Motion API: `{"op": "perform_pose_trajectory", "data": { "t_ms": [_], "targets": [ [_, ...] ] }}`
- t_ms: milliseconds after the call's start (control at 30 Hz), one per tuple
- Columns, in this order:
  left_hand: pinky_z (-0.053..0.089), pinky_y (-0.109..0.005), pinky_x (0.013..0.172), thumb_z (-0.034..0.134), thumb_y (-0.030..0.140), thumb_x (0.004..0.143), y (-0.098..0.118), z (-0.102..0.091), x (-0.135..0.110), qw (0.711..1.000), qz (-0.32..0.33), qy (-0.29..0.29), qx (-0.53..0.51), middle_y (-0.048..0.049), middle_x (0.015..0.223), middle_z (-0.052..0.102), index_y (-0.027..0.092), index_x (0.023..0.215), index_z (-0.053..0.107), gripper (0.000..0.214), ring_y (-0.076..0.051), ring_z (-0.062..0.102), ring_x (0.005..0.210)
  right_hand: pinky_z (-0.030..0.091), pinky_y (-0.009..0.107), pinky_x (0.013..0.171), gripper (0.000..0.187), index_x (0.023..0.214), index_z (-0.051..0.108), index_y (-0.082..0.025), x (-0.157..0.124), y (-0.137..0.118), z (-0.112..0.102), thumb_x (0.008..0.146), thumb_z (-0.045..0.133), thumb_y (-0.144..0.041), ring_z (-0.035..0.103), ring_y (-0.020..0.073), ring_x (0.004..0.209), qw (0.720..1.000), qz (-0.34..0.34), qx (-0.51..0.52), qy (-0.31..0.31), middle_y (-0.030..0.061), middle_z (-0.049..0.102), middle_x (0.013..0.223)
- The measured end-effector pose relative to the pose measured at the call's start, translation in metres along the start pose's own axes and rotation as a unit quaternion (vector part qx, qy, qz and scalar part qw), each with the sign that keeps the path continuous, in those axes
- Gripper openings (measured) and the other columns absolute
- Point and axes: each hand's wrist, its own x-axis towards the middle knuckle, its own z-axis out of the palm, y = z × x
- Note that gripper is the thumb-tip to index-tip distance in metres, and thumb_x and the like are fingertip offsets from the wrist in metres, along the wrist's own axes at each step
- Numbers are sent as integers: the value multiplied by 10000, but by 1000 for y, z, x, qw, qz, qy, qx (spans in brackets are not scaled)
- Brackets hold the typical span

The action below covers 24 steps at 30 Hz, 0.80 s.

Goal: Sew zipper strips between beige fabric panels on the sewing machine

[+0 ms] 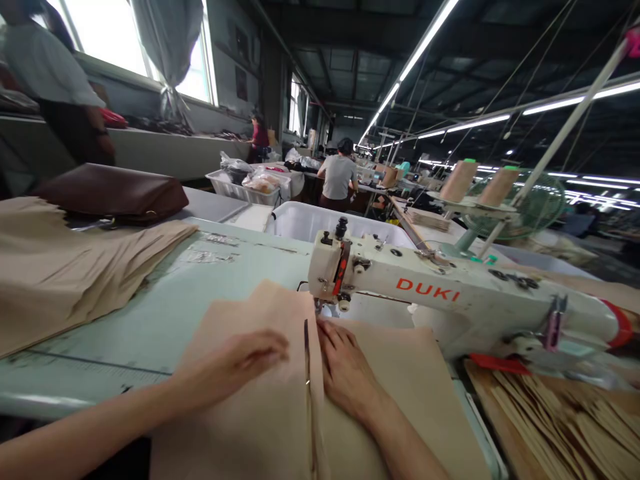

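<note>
Cloth point(270, 417), tan, at sewing machine point(470, 303)

Your left hand point(237, 360): blurred, fingers loosely bent, over the cloth; contact cannot be told. Your right hand point(350, 367): fingers extended, laid flat on the cloth beside its dark strip point(307, 360). Cloth: reaching the machine's needle end point(327, 273). Lettering point(429, 290) on machine: "DUKI", orange-red.

Tan fabric point(240, 427), dark strip point(307, 353) lengthwise, on tabletop point(125, 333).
</note>
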Motion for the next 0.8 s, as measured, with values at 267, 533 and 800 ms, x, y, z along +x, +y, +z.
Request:
{"op": "perform_pose_trajectory", "data": {
  "t_ms": [267,533,800],
  "targets": [
    [219,-441,1240,349,473,1050,11,36,40,997,-13,-39,60,-37,1617,305,244,1568,316,567,-246,242,1505,320,414,1192,526,1466,471,-194,-7,-4,-2,941,513,-184,407,228,1378,999,-42,-3,15,93,491,1474],
    [427,-344,1115,360,363,1064,13,43,57,991,67,28,114,-51,1425,578,226,1393,562,409,-208,530,1319,293,408,1203,522,1402,537,-277,-24,-6,4,895,529,-151,428,208,1351,998,-54,13,29,30,513,1461],
    [472,-409,999,533,352,990,-1,37,73,982,73,66,159,-79,1090,680,199,1007,707,232,-245,634,1046,301,433,1198,537,1444,505,-196,-10,-6,-3,907,525,-172,380,244,1380,999,-47,6,-4,93,463,1492]
  ]
}}
